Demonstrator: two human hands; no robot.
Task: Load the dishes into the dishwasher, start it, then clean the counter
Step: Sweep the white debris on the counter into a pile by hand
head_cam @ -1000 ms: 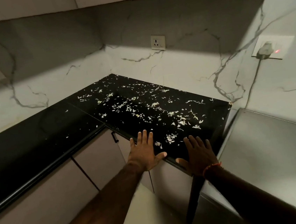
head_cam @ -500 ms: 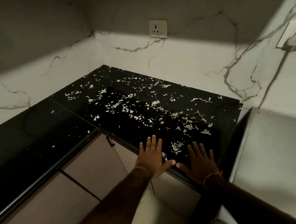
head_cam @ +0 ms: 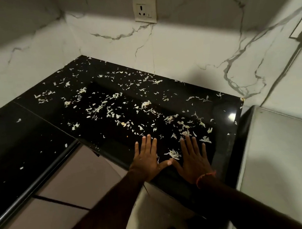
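Observation:
A glossy black counter point(head_cam: 28, 138) fills the corner, strewn with several small pale scraps point(head_cam: 108, 109) from the back wall to the front edge. My left hand point(head_cam: 147, 158) lies flat on the counter near the front edge, fingers straight and together. Beside it my right hand point(head_cam: 193, 158) also lies flat with fingers spread; a red thread circles its wrist. The two thumbs nearly touch, with a small clump of scraps point(head_cam: 174, 154) between the hands. Neither hand holds anything.
White marble walls enclose the corner, with a socket point(head_cam: 144, 9) on the back wall. A grey steel appliance top point(head_cam: 285, 156) stands right of the counter. Beige cabinet doors point(head_cam: 64, 181) run below the counter edge.
Both hands have slid forward from the counter's front edge onto its top and drawn closer together. The camera has moved in and tilted down.

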